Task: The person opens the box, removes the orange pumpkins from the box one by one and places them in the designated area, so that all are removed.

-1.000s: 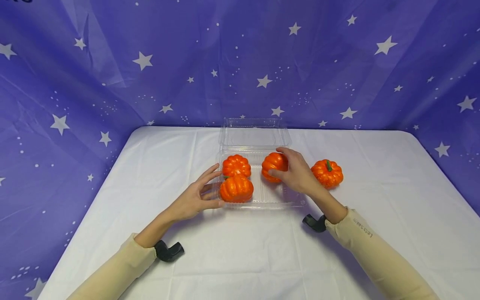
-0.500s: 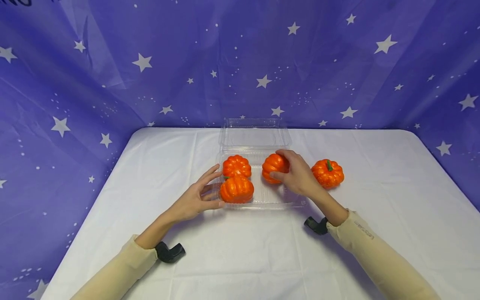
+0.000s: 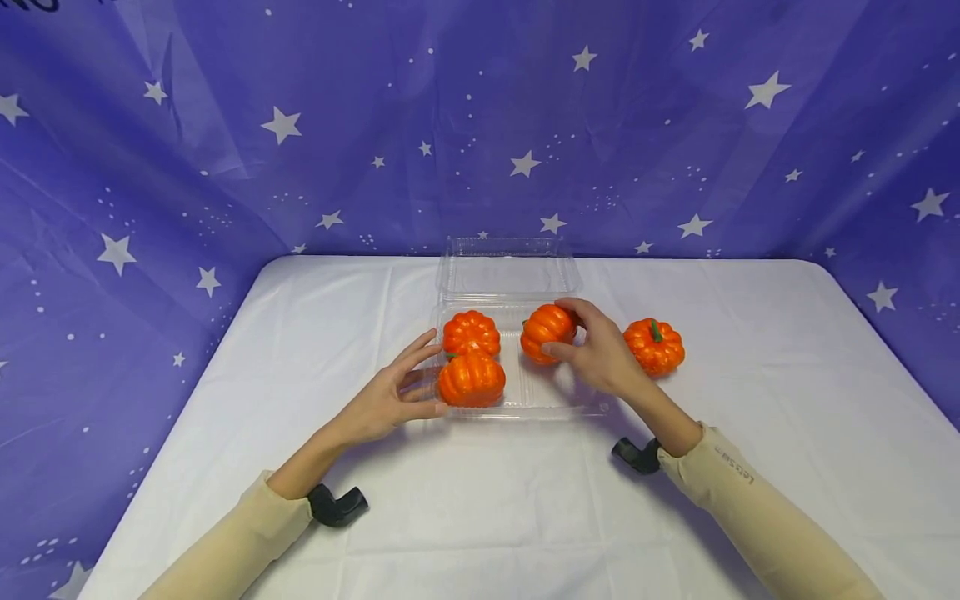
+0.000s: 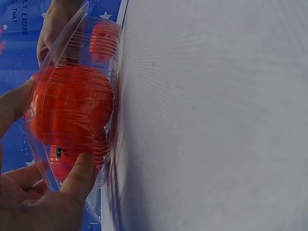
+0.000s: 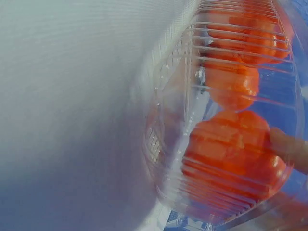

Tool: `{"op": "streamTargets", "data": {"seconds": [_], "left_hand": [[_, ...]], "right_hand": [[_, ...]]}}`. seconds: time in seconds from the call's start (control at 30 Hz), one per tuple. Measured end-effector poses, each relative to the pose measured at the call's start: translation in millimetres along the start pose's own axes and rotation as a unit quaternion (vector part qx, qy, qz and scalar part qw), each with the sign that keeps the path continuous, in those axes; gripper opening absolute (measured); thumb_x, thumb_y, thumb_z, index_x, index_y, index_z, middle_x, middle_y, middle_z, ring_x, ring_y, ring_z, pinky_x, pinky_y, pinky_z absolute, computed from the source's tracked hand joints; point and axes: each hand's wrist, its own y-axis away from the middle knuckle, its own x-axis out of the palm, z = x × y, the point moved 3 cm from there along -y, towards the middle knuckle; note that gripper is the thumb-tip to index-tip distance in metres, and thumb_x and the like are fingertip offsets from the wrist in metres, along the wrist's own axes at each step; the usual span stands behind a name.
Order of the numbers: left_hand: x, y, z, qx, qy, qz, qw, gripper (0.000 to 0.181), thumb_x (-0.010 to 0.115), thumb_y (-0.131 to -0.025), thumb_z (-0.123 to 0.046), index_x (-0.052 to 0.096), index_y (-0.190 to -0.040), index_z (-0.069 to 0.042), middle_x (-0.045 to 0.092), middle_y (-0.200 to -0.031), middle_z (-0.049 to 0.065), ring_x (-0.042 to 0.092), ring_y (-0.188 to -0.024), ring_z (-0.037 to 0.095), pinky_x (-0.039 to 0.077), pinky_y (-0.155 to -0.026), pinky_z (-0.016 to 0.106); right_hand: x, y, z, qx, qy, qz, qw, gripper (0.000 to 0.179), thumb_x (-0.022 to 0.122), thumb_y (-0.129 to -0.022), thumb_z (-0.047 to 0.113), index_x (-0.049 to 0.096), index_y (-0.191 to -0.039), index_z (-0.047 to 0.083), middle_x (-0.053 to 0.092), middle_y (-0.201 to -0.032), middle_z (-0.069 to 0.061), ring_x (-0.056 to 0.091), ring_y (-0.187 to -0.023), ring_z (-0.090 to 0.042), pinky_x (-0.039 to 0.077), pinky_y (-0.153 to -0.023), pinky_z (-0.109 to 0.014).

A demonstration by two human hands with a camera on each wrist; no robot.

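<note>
1. The right hand [image 3: 600, 354] grips a glossy orange ribbed pumpkin [image 3: 546, 333], thumb on the near side and fingers curled over the far side. The pumpkin is tipped, its stem toward the left, over the right half of a clear ribbed plastic container [image 3: 547, 412]; whether it touches the floor there, I cannot tell.

2. The left hand [image 3: 386, 396] is spread wide, fingers fairly straight around the container's left end; the left wrist view shows a fingertip against the clear wall.

3. Inside the left half, a rear orange lobed pumpkin [image 3: 471, 335] and a front orange ribbed pumpkin [image 3: 471, 380] sit touching, one behind the other.

4. The step in hand looks like placing the gripped pumpkin. The next move seems to call for settling it flat and loosening the right fingers while the left steadies the wall.

5. Outside, just right of the container, an orange pumpkin with a green stem [image 3: 655, 347] stands stem up on the white cloth-covered table [image 3: 480, 500].

6. The clear plastic lid [image 3: 510, 275] lies folded back, before a purple star-printed backdrop [image 3: 450, 100].
</note>
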Motion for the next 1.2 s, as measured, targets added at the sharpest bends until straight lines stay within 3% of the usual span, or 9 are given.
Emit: {"op": "streamTargets", "data": {"seconds": [0.27, 0.43, 0.7, 1.0, 1.2], "left_hand": [[-0.9, 0.4, -0.5, -0.001, 0.001, -0.001, 1.0, 0.084, 0.079, -0.084, -0.004, 0.031, -0.153, -0.001, 0.007, -0.165, 0.0, 0.034, -0.138, 0.042, 0.041, -0.106, 0.036], [-0.7, 0.6, -1.2, -0.001, -0.004, -0.001, 1.0, 0.083, 0.078, -0.084, -0.005, 0.031, -0.153, -0.002, 0.007, -0.165, 0.001, 0.034, -0.138, 0.043, 0.042, -0.106, 0.037], [-1.7, -0.2, -0.4, -0.003, -0.009, 0.0, 1.0, 0.083, 0.078, -0.084, -0.006, 0.032, -0.153, -0.002, 0.008, -0.165, -0.001, 0.034, -0.138, 0.043, 0.042, -0.106, 0.036], [-1.6, -0.1, 0.5, -0.006, -0.013, -0.001, 0.9999, 0.083, 0.079, -0.084, -0.007, 0.032, -0.152, -0.002, 0.007, -0.165, 0.001, 0.034, -0.138, 0.043, 0.043, -0.105, 0.035], [-1.3, -0.2, 1.1, -0.006, -0.011, 0.0, 0.9999, 0.083, 0.079, -0.084, -0.006, 0.032, -0.153, -0.002, 0.007, -0.165, 0.001, 0.034, -0.138, 0.042, 0.042, -0.105, 0.035]], "right_hand": [[-0.8, 2.1, -1.1, -0.013, -0.067, -0.012, 0.9976, 0.061, 0.077, -0.084, 0.001, 0.048, -0.138, -0.004, 0.052, -0.137, -0.019, 0.048, -0.128, -0.033, 0.037, -0.112, -0.044], [-2.3, 6.3, 3.5, -0.035, -0.101, -0.01, 0.9942, 0.063, 0.076, -0.085, 0.001, 0.047, -0.14, -0.001, 0.049, -0.14, -0.016, 0.046, -0.129, -0.03, 0.04, -0.109, -0.045], [-4.2, 12.8, 11.4, -0.053, -0.09, -0.002, 0.9945, 0.06, 0.075, -0.089, 0.012, 0.051, -0.144, 0.01, 0.045, -0.142, -0.011, 0.048, -0.127, -0.028, 0.049, -0.099, -0.046], [-3.8, 13.6, 8.8, -0.038, -0.107, -0.011, 0.9935, 0.05, 0.073, -0.088, 0.01, 0.058, -0.135, 0.008, 0.041, -0.134, -0.015, 0.048, -0.122, -0.03, 0.051, -0.097, -0.049], [-5.8, 17.6, 8.3, -0.029, -0.12, -0.026, 0.992, 0.049, 0.074, -0.086, 0.009, 0.056, -0.133, 0.009, 0.04, -0.141, -0.012, 0.045, -0.126, -0.03, 0.049, -0.099, -0.052]]}}
